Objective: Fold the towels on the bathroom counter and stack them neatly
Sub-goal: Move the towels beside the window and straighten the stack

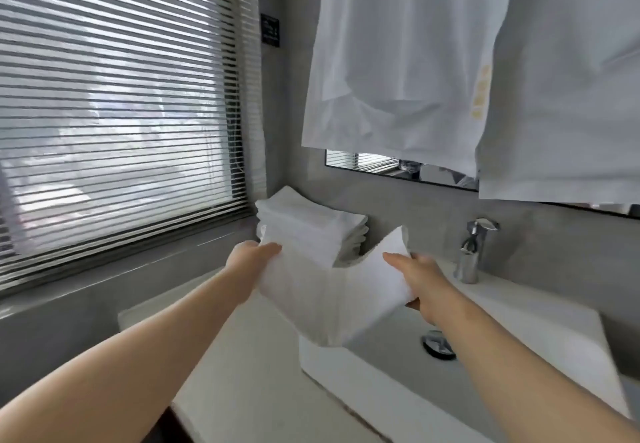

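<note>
A white towel (325, 290) hangs in the air above the white counter (242, 356), sagging in the middle. My left hand (251, 259) grips its left edge, fingers hidden behind the cloth. My right hand (417, 278) grips its right edge, thumb on top and fingers curled underneath. Behind the held towel, a stack of several folded white towels (311, 224) sits in the counter's far corner against the wall.
A white sink basin (415, 349) with a chrome drain (437, 346) lies to the right, a chrome faucet (472, 252) behind it. White cloths (398, 62) hang over the mirror. A window with blinds (114, 96) fills the left wall.
</note>
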The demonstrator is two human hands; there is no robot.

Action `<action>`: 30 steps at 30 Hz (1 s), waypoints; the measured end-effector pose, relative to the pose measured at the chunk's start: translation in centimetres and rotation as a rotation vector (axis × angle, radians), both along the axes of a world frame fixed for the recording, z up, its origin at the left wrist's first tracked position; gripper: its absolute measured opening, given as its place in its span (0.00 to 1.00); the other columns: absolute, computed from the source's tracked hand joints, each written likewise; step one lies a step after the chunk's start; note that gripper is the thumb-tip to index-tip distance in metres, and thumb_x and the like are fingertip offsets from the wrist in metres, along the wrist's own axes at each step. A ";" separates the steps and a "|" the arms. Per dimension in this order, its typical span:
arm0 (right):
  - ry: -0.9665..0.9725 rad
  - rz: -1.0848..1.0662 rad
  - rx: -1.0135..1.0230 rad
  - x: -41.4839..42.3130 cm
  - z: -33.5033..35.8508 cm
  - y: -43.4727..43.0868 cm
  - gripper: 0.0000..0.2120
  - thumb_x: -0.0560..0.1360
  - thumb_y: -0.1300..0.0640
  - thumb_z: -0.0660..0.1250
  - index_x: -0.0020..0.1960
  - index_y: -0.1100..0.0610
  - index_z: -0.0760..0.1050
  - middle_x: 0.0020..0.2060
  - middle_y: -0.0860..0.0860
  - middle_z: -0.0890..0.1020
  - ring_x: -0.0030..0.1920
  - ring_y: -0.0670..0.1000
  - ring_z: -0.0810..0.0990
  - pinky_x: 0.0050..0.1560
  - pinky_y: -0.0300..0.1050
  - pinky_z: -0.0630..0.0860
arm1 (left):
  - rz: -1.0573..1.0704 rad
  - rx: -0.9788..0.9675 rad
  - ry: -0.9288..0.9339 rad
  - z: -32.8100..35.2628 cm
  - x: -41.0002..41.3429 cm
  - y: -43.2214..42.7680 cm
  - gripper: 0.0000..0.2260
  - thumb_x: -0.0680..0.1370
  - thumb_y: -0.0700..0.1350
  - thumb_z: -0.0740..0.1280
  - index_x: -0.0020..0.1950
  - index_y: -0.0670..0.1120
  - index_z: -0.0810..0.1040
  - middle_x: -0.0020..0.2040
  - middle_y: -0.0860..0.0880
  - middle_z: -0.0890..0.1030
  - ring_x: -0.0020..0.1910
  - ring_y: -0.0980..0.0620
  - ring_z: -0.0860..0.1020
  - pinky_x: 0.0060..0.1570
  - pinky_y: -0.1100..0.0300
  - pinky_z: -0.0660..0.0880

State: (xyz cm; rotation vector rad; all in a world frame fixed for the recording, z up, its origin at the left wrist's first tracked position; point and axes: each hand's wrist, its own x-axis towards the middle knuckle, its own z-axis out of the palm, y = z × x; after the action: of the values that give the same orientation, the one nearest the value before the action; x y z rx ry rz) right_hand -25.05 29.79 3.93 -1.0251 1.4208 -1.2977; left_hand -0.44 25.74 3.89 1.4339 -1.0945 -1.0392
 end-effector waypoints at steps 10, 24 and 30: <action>0.058 0.121 0.018 11.7 -0.3 -6.2 0.11 0.75 0.57 0.66 0.56 0.58 0.74 0.51 0.57 0.77 0.48 0.56 0.77 0.42 0.45 0.73 | 0.144 -0.054 -0.371 -0.7 12.4 -3.5 0.12 0.76 0.51 0.66 0.42 0.44 0.68 0.37 0.49 0.72 0.33 0.51 0.69 0.32 0.58 0.65; 0.070 0.115 0.005 15.8 2.3 -21.8 0.08 0.75 0.57 0.65 0.53 0.57 0.73 0.41 0.52 0.76 0.40 0.51 0.75 0.36 0.43 0.71 | 0.154 0.004 -0.690 1.0 18.4 -18.9 0.10 0.77 0.51 0.63 0.47 0.44 0.69 0.42 0.47 0.74 0.41 0.47 0.72 0.36 0.58 0.66; 0.037 -0.066 -0.025 14.3 3.1 -26.6 0.10 0.75 0.56 0.66 0.53 0.59 0.70 0.45 0.55 0.75 0.48 0.57 0.73 0.39 0.45 0.72 | 0.098 -0.007 -0.731 3.3 18.6 -25.1 0.07 0.78 0.46 0.60 0.52 0.43 0.71 0.47 0.46 0.74 0.47 0.46 0.73 0.44 0.57 0.68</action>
State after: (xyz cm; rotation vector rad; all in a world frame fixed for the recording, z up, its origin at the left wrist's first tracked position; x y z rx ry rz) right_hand -10.74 3.19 7.02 -1.0308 1.4811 -1.3532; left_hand 18.18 0.60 7.23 1.9028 -1.5076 -0.4277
